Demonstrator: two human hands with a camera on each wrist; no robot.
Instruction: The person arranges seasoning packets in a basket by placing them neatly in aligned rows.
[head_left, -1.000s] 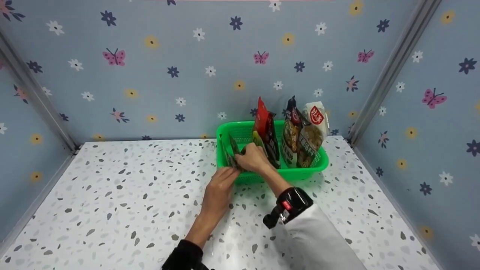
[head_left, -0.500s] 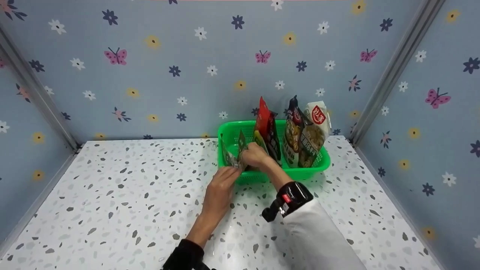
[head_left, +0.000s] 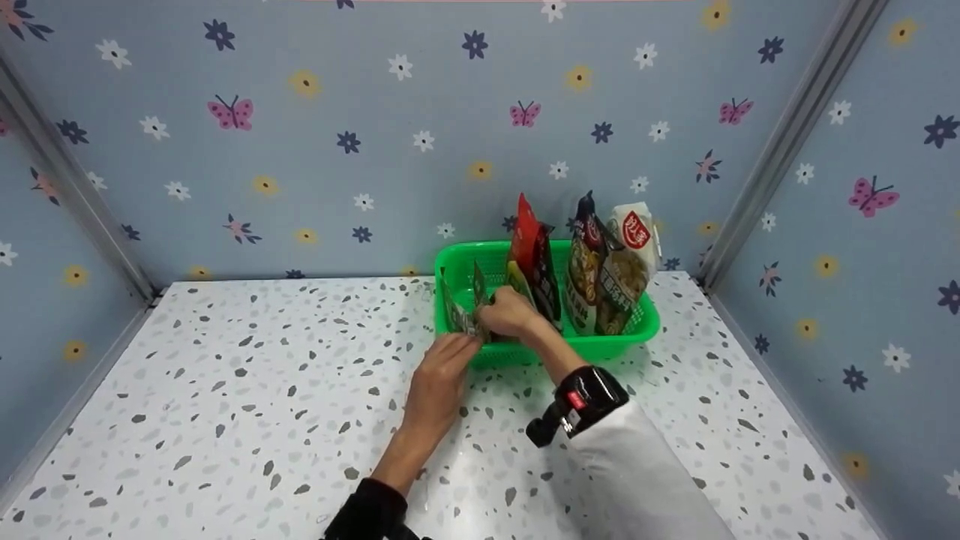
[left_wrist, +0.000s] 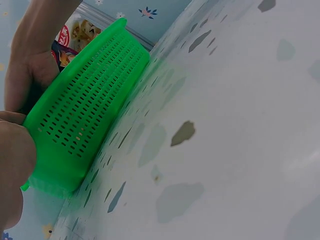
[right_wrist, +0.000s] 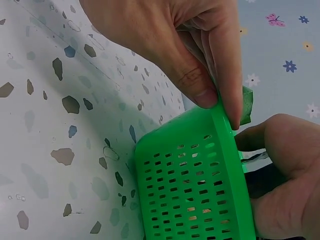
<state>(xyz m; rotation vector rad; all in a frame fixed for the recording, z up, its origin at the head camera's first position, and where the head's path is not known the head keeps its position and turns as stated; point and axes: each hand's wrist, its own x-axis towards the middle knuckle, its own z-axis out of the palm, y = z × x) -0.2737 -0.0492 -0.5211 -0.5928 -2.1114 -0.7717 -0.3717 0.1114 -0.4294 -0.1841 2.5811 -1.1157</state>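
Observation:
In the head view, my left hand (head_left: 436, 382) is at the front left corner of a green plastic basket (head_left: 600, 346). The right wrist view shows its thumb outside and a finger inside, pinching the rim (right_wrist: 235, 175). My right hand (head_left: 511, 313) reaches over the front rim with curled fingers, gripping a thin dark green packet (head_left: 479, 283) that stands on edge. Its fingertips are partly hidden inside the basket. Another thin packet (head_left: 455, 309) leans by the left wall. Just right of the right hand stand a yellow-green packet (head_left: 517, 277) and a red-and-black bag (head_left: 527, 240).
Two dark food bags (head_left: 583, 277) and a white bag (head_left: 636, 229) with a red label stand in the basket's right part. The basket sits on a speckled white table (head_left: 262, 397), close to the patterned back wall (head_left: 337, 180).
The dark green packet in my right hand has swung from leaning left to nearly upright, uncovering the packet by the left wall. My left hand stays at the corner.

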